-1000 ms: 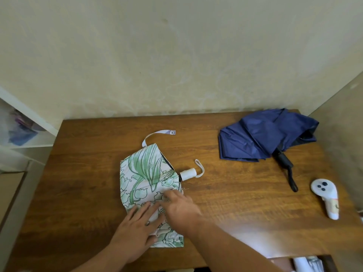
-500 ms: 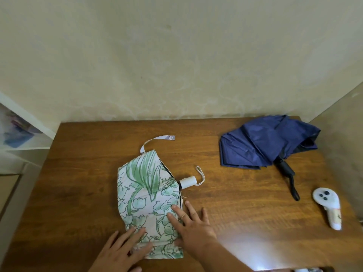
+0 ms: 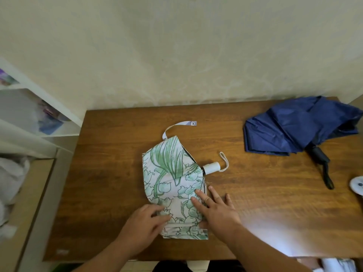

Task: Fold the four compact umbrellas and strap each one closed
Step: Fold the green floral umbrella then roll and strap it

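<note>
Since the earlier frame, the left hand (image 3: pixel 144 225) is seen shifted up onto the lower left edge of the floral umbrella (image 3: pixel 173 185), fingers slightly bent and pressed on the fabric, nothing clasped. The right hand (image 3: pixel 215 211) is laid flat over the lower right edge, fingers straight and spread, partly on the wooden table (image 3: pixel 275 203). The floral umbrella is located at frame centre, canopy flattened; its white handle (image 3: pixel 211 167) is pointed right, and its strap (image 3: pixel 179 127) is left unfastened above. A navy umbrella (image 3: pixel 296 125) is noted loosely collapsed at upper right, well apart. A white controller (image 3: pixel 357 184) is cut off at the right edge.
</note>
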Demonstrator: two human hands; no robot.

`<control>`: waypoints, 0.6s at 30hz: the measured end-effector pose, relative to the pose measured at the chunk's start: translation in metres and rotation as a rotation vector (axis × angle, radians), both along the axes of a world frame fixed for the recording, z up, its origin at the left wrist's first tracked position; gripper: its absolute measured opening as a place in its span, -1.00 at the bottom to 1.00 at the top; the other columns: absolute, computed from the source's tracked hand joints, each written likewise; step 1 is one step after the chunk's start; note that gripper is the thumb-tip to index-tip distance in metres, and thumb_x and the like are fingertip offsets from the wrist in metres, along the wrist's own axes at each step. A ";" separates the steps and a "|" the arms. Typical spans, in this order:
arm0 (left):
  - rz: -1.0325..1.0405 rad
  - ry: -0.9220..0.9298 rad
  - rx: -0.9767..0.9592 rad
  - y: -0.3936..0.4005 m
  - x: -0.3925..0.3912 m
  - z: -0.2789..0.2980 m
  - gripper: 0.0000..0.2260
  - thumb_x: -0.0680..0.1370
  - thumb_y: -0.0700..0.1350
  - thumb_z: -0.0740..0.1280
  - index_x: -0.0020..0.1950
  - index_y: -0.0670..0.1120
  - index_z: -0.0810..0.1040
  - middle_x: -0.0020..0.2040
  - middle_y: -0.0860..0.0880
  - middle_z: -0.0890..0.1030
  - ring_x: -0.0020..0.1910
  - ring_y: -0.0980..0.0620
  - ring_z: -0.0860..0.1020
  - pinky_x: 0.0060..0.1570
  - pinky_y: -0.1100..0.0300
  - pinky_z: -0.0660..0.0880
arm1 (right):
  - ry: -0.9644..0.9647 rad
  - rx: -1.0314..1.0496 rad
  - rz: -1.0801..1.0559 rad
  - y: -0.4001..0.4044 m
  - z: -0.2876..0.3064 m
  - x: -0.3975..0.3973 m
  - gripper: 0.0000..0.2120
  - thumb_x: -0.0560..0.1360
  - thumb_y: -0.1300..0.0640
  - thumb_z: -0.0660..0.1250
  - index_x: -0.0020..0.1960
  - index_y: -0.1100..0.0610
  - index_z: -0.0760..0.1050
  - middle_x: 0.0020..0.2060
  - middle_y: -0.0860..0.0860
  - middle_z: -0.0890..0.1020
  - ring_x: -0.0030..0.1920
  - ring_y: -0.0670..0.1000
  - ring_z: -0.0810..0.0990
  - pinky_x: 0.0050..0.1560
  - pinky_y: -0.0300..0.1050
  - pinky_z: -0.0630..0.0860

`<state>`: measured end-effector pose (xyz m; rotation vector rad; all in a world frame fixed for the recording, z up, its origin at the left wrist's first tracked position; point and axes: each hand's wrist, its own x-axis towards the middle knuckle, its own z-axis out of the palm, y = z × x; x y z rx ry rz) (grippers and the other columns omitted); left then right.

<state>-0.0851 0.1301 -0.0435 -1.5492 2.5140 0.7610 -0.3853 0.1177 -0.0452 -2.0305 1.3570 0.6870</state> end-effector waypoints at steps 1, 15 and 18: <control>0.172 0.051 0.012 -0.009 -0.001 0.007 -0.48 0.65 0.39 -0.04 0.04 0.20 0.66 0.11 0.29 0.58 0.08 0.27 0.50 0.05 0.24 0.45 | 0.001 -0.002 -0.004 0.000 0.000 0.000 -0.15 0.64 -0.24 0.20 0.59 -0.30 -0.42 0.54 -0.25 -0.50 0.54 0.16 -0.54 0.51 0.56 -0.24; 1.294 0.789 0.347 -0.168 -0.032 0.059 -0.56 0.59 -0.15 0.48 0.36 0.27 0.51 0.27 -0.10 0.56 0.06 -0.18 0.70 0.04 -0.22 0.69 | 0.018 -0.006 -0.020 -0.003 0.005 0.005 -0.12 0.64 -0.20 0.25 0.61 -0.29 -0.39 0.55 -0.25 -0.48 0.56 0.15 -0.49 0.55 0.51 -0.15; 1.335 0.867 0.347 -0.162 -0.029 0.063 -0.63 0.58 -0.16 0.51 0.29 0.21 0.58 0.25 -0.08 0.59 0.06 -0.15 0.71 0.02 -0.16 0.71 | 0.020 -0.007 -0.027 -0.004 0.006 0.007 -0.13 0.64 -0.19 0.26 0.61 -0.30 -0.37 0.55 -0.25 -0.47 0.58 0.15 -0.47 0.57 0.48 -0.13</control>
